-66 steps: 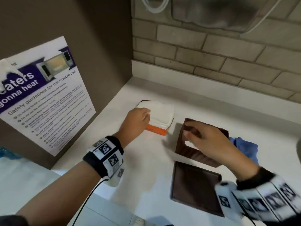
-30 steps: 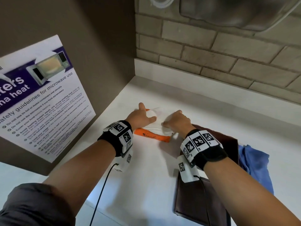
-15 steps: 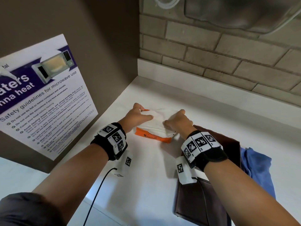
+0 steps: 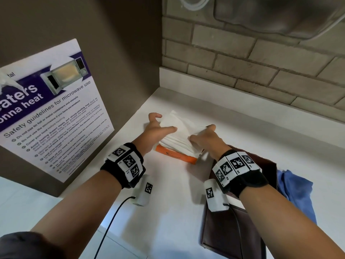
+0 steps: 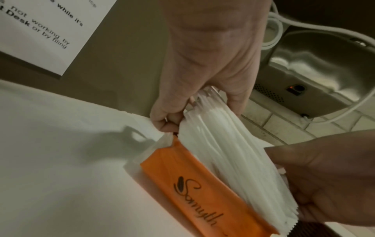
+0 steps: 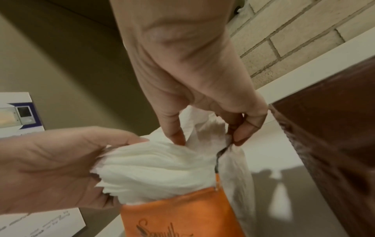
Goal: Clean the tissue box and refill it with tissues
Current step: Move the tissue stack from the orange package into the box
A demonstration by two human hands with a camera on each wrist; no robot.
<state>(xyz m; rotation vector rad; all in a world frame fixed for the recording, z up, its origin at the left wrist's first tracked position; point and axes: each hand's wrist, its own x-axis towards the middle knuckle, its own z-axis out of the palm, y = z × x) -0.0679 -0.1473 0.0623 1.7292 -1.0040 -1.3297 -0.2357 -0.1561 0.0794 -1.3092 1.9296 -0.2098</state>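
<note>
Tissues, a white folded stack (image 4: 179, 131), now rise half out of their torn orange plastic wrapper (image 4: 176, 156) on the white counter (image 4: 168, 202), left hand (image 4: 155, 131) and right hand (image 4: 205, 140) both gripping the stack's ends after reaching in, so refilling the open brown leather tissue box (image 4: 233, 230) nearby comes next.

**Hidden bits**

Your right forearm covers most of the brown tissue box (image 4: 261, 165); its lid (image 4: 220, 232) runs off the bottom edge. Blue cloth (image 4: 293, 191) is half behind your arm. Poster (image 4: 52, 109) is cut off at left, small print unreadable. Orange pack (image 4: 177, 156) logo is too small in head view.
</note>
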